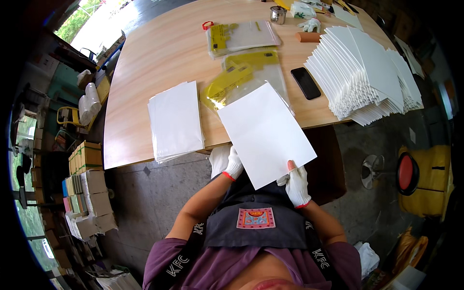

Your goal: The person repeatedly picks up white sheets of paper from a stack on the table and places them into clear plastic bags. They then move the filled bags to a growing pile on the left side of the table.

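Observation:
A white rectangular sheet (267, 133), stiff-looking and flat, is tilted over the table's near edge. My right hand (296, 186), in a white glove with the thumb tip bare, grips its lower right edge with the thumb on top. My left hand (234, 165), gloved too, is at the sheet's lower left edge; its fingers are mostly hidden. Beyond the sheet lie clear plastic bags with yellow printed bands (232, 79), partly covered by it. To the left rests a neat stack of white sheets (176, 121) at the table's edge.
A large fanned pile of white sheets (360, 72) overhangs the wooden table (154, 58) at right, beside a black phone (306, 83). Farther back are more plastic bags (249, 36), a metal cup (278, 15) and a loose glove (310, 25). Boxes (89, 183) stand on the left.

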The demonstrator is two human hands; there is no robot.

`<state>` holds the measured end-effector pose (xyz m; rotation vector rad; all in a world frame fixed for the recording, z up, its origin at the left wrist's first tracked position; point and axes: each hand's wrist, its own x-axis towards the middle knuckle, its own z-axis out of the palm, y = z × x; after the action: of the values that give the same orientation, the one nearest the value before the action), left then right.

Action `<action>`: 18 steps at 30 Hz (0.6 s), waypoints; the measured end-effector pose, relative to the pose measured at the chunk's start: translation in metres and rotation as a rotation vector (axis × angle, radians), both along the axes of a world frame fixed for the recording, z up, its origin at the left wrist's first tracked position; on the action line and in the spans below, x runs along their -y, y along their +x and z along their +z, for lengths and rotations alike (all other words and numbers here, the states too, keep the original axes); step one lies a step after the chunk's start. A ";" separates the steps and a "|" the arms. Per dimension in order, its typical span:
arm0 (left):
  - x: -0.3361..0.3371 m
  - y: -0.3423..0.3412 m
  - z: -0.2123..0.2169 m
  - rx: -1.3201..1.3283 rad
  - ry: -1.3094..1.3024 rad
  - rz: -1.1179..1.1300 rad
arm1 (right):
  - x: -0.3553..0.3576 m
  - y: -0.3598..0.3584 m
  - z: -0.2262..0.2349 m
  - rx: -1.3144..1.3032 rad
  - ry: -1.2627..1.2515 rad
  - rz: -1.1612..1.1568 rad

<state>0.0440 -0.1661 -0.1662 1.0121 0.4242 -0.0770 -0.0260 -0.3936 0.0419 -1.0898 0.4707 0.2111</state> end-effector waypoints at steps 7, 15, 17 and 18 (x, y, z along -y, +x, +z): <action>0.045 -0.019 0.099 -0.158 0.129 -0.455 | -0.014 0.027 -0.082 -0.003 0.310 -0.115; 0.015 -0.021 0.140 -0.329 -0.158 -0.532 | -0.024 0.045 -0.048 -0.193 0.567 0.382; -0.001 -0.030 0.139 -0.302 -0.070 -0.428 | -0.021 0.052 -0.037 0.093 0.023 0.659; -0.008 -0.030 0.135 -0.274 0.016 -0.390 | -0.029 0.058 -0.026 0.155 -0.267 0.687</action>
<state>0.0138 -0.1580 -0.0316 1.0935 0.4715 -0.5677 0.0320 -0.3648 0.0159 -1.4929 -0.0349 0.6753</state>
